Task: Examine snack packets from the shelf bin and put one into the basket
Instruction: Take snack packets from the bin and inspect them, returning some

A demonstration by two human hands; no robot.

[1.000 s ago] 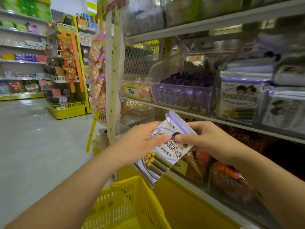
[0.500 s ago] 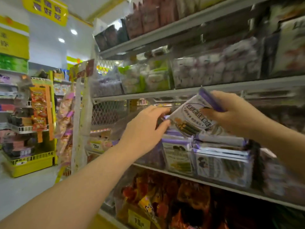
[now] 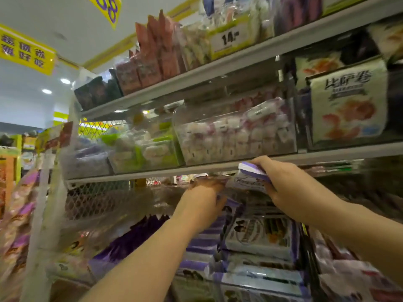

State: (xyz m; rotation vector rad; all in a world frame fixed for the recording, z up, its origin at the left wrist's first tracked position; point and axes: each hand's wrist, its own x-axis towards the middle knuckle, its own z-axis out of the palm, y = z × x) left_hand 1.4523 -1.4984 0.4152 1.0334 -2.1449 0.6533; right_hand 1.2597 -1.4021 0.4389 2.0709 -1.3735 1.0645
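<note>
Up close under the grey shelf edge [image 3: 196, 170], the snack packet [image 3: 248, 182] sat tilted, white with a purple strip at its upper end. The right hand [image 3: 285, 186] gripped it, fingers curled over the purple end and the thumb beneath. The left hand [image 3: 202, 203] reached in just beside the packet's left end, its fingers pointing into the shelf and too blurred to tell whether they were straight, curled or touching the packet. Below both hands the shelf bin [image 3: 257, 280] held more purple-and-white packets [image 3: 259, 236], stacked close together, with darker purple packets [image 3: 135, 236] to their left behind clear plastic. On the shelf above stood a clear bin [image 3: 235, 131] of small pink-and-white sweets, a green-and-white lot [image 3: 150, 149] beside it, and a large white packet [image 3: 349, 105] printed with orange at the right. Higher up, a yellow price tag [image 3: 229, 39] read 14, and a yellow sign [image 3: 26, 50] hung at the far left
</note>
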